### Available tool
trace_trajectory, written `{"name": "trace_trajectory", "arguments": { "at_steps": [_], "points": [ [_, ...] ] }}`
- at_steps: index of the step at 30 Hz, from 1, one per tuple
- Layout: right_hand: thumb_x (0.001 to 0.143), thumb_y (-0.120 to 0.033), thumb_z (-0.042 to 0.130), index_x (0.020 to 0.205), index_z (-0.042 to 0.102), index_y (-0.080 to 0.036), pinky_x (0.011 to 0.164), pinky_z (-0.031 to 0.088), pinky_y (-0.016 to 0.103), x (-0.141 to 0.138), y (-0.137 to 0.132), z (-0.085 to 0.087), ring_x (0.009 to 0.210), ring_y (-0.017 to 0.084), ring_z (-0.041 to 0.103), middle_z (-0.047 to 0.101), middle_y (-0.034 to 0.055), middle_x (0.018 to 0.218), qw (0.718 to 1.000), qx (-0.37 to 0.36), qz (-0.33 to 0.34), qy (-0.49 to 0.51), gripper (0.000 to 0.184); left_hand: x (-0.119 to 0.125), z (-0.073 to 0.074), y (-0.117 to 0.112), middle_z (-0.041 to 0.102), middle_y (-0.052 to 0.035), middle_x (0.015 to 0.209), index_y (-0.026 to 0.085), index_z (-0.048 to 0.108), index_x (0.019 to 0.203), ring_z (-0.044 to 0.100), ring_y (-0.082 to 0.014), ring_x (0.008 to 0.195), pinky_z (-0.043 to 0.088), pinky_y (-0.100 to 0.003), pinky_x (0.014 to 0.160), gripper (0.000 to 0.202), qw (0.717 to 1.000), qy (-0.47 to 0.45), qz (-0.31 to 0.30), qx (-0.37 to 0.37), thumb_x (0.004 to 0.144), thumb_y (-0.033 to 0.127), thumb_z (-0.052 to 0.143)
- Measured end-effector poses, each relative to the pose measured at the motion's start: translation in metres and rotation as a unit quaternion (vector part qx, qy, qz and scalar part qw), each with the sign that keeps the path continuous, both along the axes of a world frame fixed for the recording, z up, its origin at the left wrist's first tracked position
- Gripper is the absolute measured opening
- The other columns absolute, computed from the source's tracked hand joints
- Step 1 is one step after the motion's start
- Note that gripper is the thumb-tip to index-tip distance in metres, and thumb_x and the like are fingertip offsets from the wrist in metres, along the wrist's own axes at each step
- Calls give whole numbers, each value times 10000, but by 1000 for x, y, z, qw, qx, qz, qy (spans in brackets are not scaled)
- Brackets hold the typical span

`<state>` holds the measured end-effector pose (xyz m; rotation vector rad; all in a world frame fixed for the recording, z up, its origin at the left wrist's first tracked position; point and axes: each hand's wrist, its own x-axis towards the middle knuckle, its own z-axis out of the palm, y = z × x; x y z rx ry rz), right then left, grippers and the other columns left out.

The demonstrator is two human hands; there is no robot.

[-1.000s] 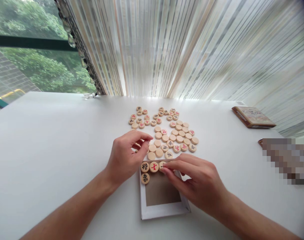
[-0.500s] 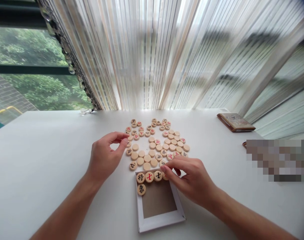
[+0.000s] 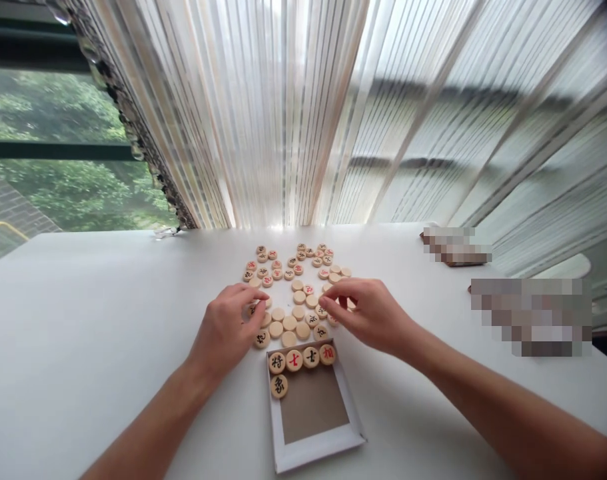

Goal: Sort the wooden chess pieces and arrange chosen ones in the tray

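Several round wooden chess pieces (image 3: 289,293) with red or black characters lie scattered on a white table (image 3: 93,320). In front of them sits a shallow white box (image 3: 313,453) with a brown floor; several pieces (image 3: 302,359) line its far edge and one lies below at its left. My left hand (image 3: 226,330) rests at the left of the pile, fingers curled with the tips pinching at a piece. My right hand (image 3: 370,313) hovers over the pile's right side, fingers bent down onto the pieces there. What each fingertip holds is hidden.
A striped sheer curtain (image 3: 333,113) hangs behind the table, with a window onto trees (image 3: 68,180) at the left. Two blurred-out objects (image 3: 530,313) lie at the table's right side. Bare table surface stretches to the left of the pile.
My right hand left the box, where a fourth piece now sits in the row, and moved up onto the pile. My left hand shifted right to the pile's near left edge.
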<state>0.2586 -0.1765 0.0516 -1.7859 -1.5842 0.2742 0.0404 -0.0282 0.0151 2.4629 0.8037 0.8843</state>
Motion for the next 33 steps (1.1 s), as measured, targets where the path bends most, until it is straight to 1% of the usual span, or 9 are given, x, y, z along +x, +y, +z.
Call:
{"name": "trace_trajectory", "arguments": {
  "at_steps": [3,5,8,10,13,17,22,28,33],
  "points": [
    [914,-291,690,791,808,-175,587,450,269,19,27,17,620,146,619,756,32,702,999,-28,-35,29,206,0,-1,3,781,-66,1013,208,780,948,721,-254,989,574,-370,899,215,1000,3,4,4,956,272,575],
    [920,-342,688,855,826,-164,567,461,268,32,48,27,621,151,636,774,51,738,998,-23,-52,42,235,0,-1,5,785,-68,1015,205,780,943,723,-256,992,575,-366,891,217,1000,6,12,9,956,287,580],
    [938,-389,662,924,829,-141,541,465,273,50,75,36,629,164,655,781,82,768,996,-8,-73,49,300,-2,0,11,791,-70,1027,208,784,956,728,-259,993,584,-336,809,219,999,11,36,15,956,303,586],
    [954,-376,642,960,827,-134,560,489,280,58,88,36,659,172,679,793,98,821,996,-4,-74,46,305,-5,1,16,793,-68,1039,214,786,968,731,-258,995,579,-310,740,215,998,14,55,16,955,298,588],
    [949,-313,657,964,835,-149,627,518,305,64,100,25,718,191,699,801,97,854,998,-15,-56,21,243,-7,4,21,795,-61,1053,222,788,979,735,-253,991,567,-290,679,203,997,15,78,15,947,280,595],
    [951,-230,672,1025,845,-174,774,519,338,59,110,1,827,205,691,790,98,947,999,-31,-10,-40,197,-5,3,21,795,-56,1042,228,789,979,739,-248,972,555,-277,622,191,997,14,80,15,938,279,610],
    [977,-314,696,1157,826,-169,817,498,325,50,119,-22,845,202,681,747,116,1008,995,-46,25,-86,265,-1,3,18,796,-63,1032,215,791,972,736,-253,984,554,-279,614,198,997,9,73,20,942,271,603],
    [989,-300,661,1166,820,-169,828,488,310,44,122,-31,849,192,672,736,116,1031,992,-51,28,-112,272,5,3,16,799,-74,1026,194,794,974,738,-260,987,601,-331,791,212,998,-8,64,20,940,245,591],
    [918,-280,697,1013,831,-163,803,465,314,42,120,-31,821,195,640,716,91,950,991,-49,32,-118,202,10,2,10,800,-65,1027,198,793,977,741,-257,995,601,-357,900,210,998,-9,55,12,938,226,588]
  ]
}}
